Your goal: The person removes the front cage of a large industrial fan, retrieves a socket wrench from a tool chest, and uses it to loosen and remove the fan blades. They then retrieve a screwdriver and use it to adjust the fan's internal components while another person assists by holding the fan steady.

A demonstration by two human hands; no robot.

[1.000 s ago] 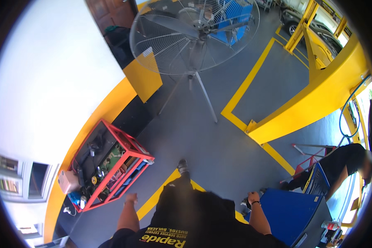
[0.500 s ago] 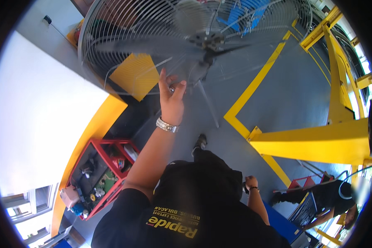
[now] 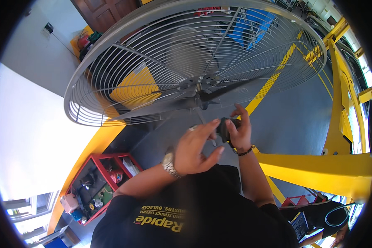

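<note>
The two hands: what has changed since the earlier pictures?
The left hand came back from near the fan to beside the right hand. The right hand rose from the side to the middle, holding a dark object. The fan looks nearer. The red cart stays in place.

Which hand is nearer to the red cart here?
Left. The left hand is to the right of the red cart, apart from it; the right hand is farther right, holding a small dark object.

Opens onto a grey floor (image 3: 295, 120) with yellow lines (image 3: 255, 105), a white wall (image 3: 33, 136) banded yellow at left, a brown door (image 3: 103, 14) beyond, windows (image 3: 41, 202) lower left; brightens far right, apparently with daylight.
</note>
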